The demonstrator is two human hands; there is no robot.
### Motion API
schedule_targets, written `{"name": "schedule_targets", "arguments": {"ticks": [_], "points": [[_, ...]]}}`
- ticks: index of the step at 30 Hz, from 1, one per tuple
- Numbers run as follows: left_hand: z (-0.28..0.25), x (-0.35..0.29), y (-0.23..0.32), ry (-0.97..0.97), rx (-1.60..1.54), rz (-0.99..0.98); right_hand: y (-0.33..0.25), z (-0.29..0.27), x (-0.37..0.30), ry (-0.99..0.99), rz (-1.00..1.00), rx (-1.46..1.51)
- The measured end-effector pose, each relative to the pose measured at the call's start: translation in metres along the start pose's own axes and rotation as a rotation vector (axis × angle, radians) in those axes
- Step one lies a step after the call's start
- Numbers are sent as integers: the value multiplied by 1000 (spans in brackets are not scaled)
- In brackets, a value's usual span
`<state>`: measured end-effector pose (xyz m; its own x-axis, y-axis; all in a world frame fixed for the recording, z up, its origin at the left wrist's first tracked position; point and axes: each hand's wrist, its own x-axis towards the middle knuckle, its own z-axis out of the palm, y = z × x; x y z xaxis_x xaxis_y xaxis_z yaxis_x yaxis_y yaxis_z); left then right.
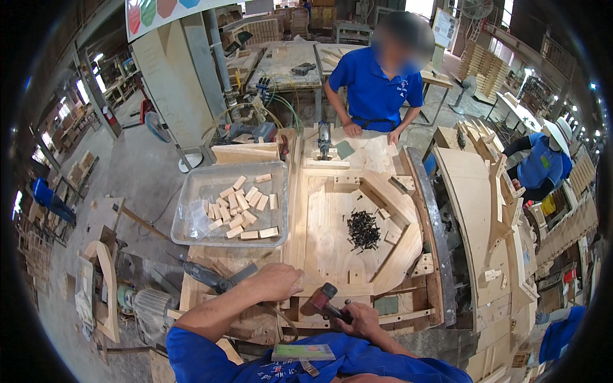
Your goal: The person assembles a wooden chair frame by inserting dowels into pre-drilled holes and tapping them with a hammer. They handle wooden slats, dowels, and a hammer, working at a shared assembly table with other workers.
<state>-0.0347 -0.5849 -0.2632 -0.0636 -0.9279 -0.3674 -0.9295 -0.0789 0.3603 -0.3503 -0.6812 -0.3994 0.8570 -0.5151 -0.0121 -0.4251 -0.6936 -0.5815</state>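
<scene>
Low in the middle, my right hand (363, 319) is wrapped round the dark handle of a red and black power tool (323, 296). Its exact kind is unclear. My left hand (280, 282) is closed, fingers curled, at the near left corner of an angled wooden frame (397, 198); anything inside the fingers is hidden. Inside that frame, a pile of dark screws (364, 230) lies on a pale wooden board (325, 223). Left of the frame, a grey plastic tray (181, 220) holds many small wooden blocks (240, 203) and some clear plastic.
Another grey power tool (204, 276) lies left of my left forearm. Across the bench stands a person in a blue shirt (377, 83), near a silver and black tool (324, 137). A cordless drill (255, 131) lies behind the tray. A dark metal edge (431, 223) bounds the right side.
</scene>
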Motion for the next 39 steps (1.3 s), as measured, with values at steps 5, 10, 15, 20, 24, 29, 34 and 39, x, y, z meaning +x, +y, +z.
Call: {"name": "schedule_targets", "arguments": {"ticks": [5, 10, 15, 20, 24, 29, 34, 39], "points": [[11, -5, -10, 14, 7, -4, -5, 5, 5, 21, -24, 12], [19, 6, -9, 50, 61, 45, 3, 20, 1, 119, -93, 24], [17, 13, -3, 89, 98, 41, 8, 28, -3, 140, -97, -41], [20, 9, -4, 138, 85, 10, 17, 33, -1, 105, -84, -76], [14, 9, -4, 95, 130, 14, 18, 34, 2, 128, -134, -17], [12, 17, 0, 78, 128, 63, 16, 30, -2, 152, -141, -81], [14, 11, 6, 86, 205, 37, 20, 35, -2, 178, -225, -69], [-2, 18, 15, 55, 153, 62, 18, 30, -10, 260, -251, -128]]}}
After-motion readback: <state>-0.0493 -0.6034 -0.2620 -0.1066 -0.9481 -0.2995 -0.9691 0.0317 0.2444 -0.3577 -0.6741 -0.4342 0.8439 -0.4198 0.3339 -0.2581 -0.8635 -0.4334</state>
